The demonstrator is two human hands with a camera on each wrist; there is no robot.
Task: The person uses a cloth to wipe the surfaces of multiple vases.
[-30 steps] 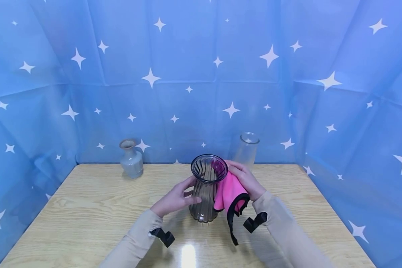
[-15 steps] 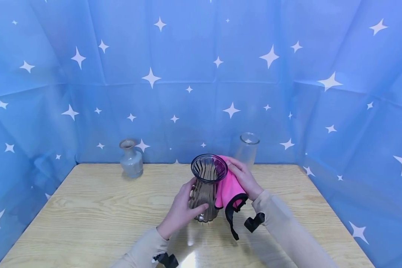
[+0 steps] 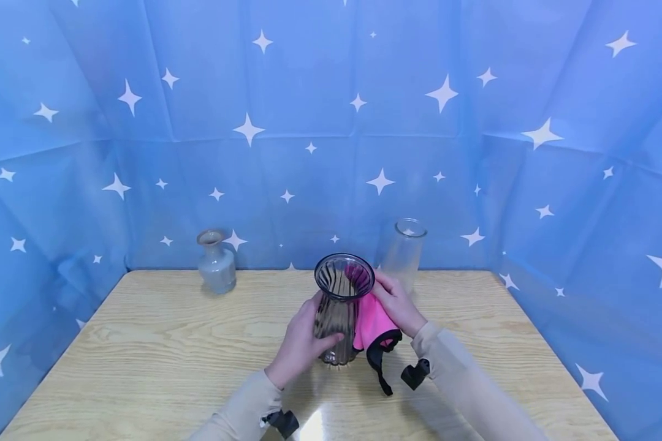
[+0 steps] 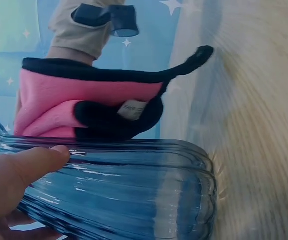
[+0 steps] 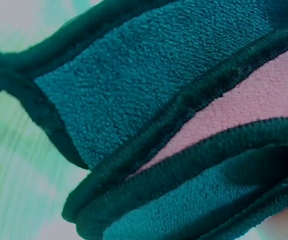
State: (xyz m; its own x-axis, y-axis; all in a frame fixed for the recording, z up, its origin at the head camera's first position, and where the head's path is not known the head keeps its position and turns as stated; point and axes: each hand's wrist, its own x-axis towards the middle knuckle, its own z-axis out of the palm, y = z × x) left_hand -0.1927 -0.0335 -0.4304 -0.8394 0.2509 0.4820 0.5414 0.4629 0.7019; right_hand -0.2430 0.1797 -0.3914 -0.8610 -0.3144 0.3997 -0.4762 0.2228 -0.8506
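Note:
A fluted smoky-glass vase (image 3: pixel 336 324) stands upright on the table, its round rim facing up. My left hand (image 3: pixel 299 343) grips its left side, thumb across the near side; in the left wrist view the thumb (image 4: pixel 38 162) lies along the ribbed glass. My right hand (image 3: pixel 398 304) holds a pink cloth (image 3: pixel 374 321) with black edging against the vase's right side below the rim. Pink shows through the glass there. The cloth's lower end and a black loop hang down. Folded cloth (image 5: pixel 128 85) fills most of the right wrist view, hiding most of the right fingers.
At the back left of the wooden table (image 3: pixel 143 361) stands a small pale blue-grey vase (image 3: pixel 217 269). A clear glass vase (image 3: pixel 404 254) stands at the back right, behind my right hand. Blue star-patterned fabric (image 3: pixel 309 92) surrounds the table's back and sides.
My left hand has shifted right and nearer on the vase. The right hand and cloth rose slightly, then came back down along its right side. The vase has stayed in place.

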